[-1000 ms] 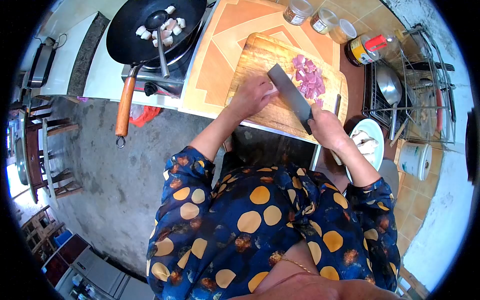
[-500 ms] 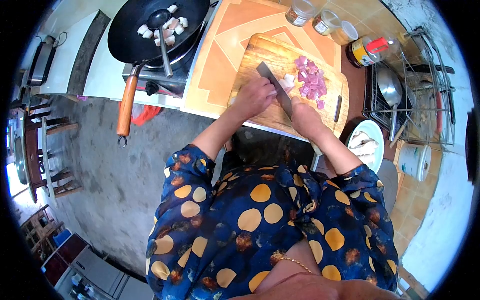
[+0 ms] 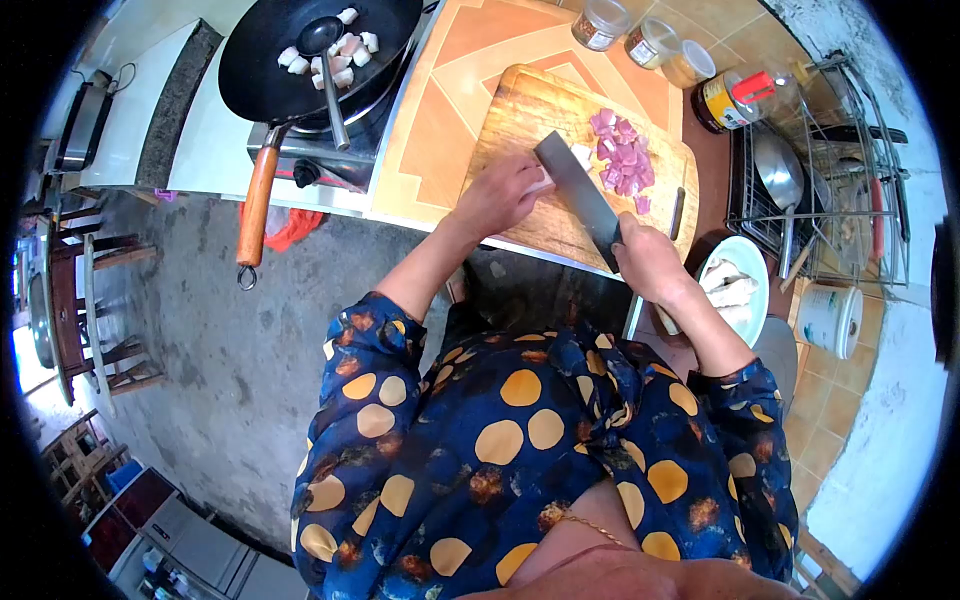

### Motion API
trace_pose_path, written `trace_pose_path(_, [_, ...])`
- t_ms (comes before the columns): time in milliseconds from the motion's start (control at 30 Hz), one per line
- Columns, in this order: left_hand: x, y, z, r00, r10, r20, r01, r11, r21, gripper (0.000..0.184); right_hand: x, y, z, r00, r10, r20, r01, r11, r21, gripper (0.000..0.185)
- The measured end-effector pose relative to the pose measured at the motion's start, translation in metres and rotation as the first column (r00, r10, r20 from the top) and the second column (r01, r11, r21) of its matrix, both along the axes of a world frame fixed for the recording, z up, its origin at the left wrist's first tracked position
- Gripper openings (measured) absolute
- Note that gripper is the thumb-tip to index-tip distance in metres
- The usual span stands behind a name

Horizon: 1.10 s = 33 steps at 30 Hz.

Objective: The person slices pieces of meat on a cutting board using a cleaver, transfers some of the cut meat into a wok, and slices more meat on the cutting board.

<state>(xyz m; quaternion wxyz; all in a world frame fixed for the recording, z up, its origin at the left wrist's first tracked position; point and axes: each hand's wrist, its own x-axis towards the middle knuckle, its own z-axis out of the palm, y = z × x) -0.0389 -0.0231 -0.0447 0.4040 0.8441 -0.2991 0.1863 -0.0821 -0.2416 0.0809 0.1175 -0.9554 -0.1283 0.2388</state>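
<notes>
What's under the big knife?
The wooden cutting board lies under the knife, with pinkish meat pieces beside it. Whatever the knife covers can't be seen.

The cutting board (image 3: 515,110) and table (image 3: 410,145) are brightly lit, with shadow cast beneath. The far left is washed out by glare, and the wall (image 3: 865,430) is bowed by lens distortion within blackened corners.

An orange countertop patterned with pale angular lines (image 3: 430,125) spreads beyond the left hand (image 3: 500,195). A rectangular, rounded-corner brown wooden cutting board (image 3: 525,112) lies flat on it beneath that hand and the right hand (image 3: 652,262), while three round, clear-walled jars (image 3: 648,48) stand along the countertop's far edge, beyond both.
</notes>
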Motion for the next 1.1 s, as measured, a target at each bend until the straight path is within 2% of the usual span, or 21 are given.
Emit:
trace_pose_path(267, [0.0,0.001,0.002,0.999,-0.013,-0.05,0.012,1.0,-0.009,0.017,0.003,0.011,-0.013,1.0,-0.001,-0.008,0.001,1.0,0.005,0.021])
trace_pose_path(333, [0.001,0.001,0.002,0.997,-0.006,-0.076,0.007,1.0,0.016,0.018,0.013,0.025,-0.016,0.997,-0.001,-0.078,-0.003,0.999,-0.048,0.026])
trace_pose_path(433, [0.001,0.0,0.004,0.99,-0.017,-0.138,0.023,0.999,0.039,0.019,0.026,0.035,-0.041,0.999,-0.001,-0.04,0.0,1.0,-0.013,0.027])
trace_pose_path(467, [0.002,0.0,0.004,0.991,-0.019,-0.135,0.024,0.999,0.04,0.019,0.024,0.033,-0.041,0.999,-0.002,-0.037,0.002,1.0,-0.013,0.027])
trace_pose_path(533, [0.003,-0.002,0.001,1.0,0.015,-0.01,-0.015,1.0,-0.004,0.011,0.015,0.029,-0.038,0.997,-0.032,-0.075,0.029,0.999,-0.041,0.026])
trace_pose_path(633, [0.003,-0.003,-0.002,0.998,0.059,-0.018,-0.06,0.997,-0.056,0.015,0.001,0.005,-0.03,0.989,-0.063,-0.135,0.051,0.994,-0.095,0.025])
trace_pose_path(733, [0.002,-0.006,0.006,0.989,0.108,-0.105,-0.117,0.99,-0.083,0.019,0.003,-0.004,-0.021,0.994,-0.017,-0.106,0.008,0.997,-0.082,0.025])
trace_pose_path(867, [0.014,-0.015,-0.001,0.994,0.112,-0.009,-0.112,0.994,-0.006,0.018,0.017,-0.009,-0.034,0.999,-0.03,0.033,0.034,0.992,-0.119,0.025])
trace_pose_path(933, [0.014,-0.012,-0.005,0.995,0.095,0.013,-0.095,0.994,0.046,0.019,0.02,-0.007,-0.027,0.999,-0.02,0.034,0.024,0.993,-0.114,0.024])
trace_pose_path(1100, [0.008,-0.003,-0.009,0.997,0.072,0.024,-0.072,0.997,-0.003,0.019,0.021,0.002,-0.008,0.998,-0.026,0.06,0.033,0.991,-0.128,0.022])
